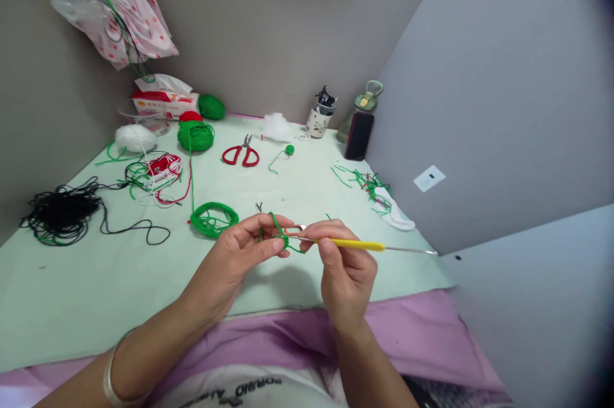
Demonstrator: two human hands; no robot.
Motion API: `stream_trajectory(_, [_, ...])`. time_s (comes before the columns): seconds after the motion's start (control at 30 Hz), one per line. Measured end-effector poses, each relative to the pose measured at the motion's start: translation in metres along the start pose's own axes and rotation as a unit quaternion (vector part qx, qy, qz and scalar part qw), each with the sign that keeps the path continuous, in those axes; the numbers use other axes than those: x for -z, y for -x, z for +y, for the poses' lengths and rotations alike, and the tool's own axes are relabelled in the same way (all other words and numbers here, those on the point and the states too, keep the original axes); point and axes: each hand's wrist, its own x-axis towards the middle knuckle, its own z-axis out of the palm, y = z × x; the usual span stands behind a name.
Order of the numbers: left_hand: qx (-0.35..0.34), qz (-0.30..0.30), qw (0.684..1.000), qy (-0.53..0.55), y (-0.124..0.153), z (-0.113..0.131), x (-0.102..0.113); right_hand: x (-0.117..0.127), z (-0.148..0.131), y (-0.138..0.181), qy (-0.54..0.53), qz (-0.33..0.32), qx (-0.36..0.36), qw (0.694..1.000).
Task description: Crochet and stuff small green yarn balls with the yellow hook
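Between the fingertips of my left hand (249, 247) is a small piece of green crochet (284, 241), with a strand of green yarn looped over a finger. My right hand (346, 261) is closed in a pen-like grip around a crochet hook (359, 244) with a yellow handle. The hook's left end meets the green piece; its other metal end points right. Some small orange and pale item shows behind the fingertips, too hidden to name. A loose coil of green yarn (214, 220) lies just left of my left hand.
Red-handled scissors (240, 155) lie mid-table behind my hands. Black yarn (62, 211) is heaped at left, near a green yarn ball (196, 135) and white yarn (135, 138). A phone (359, 135) leans at the back right, beside a patterned cup (319, 121). Green yarn scraps (367, 185) lie at right.
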Motion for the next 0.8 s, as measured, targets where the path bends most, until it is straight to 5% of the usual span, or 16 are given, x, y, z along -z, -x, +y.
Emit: stream_trajectory(0.8, [0.008,-0.004,1.000,-0.008,0.0006,-0.0065,0.0039,0.0000,-0.0003,0.0020,0.001,-0.008,-0.017,1.000])
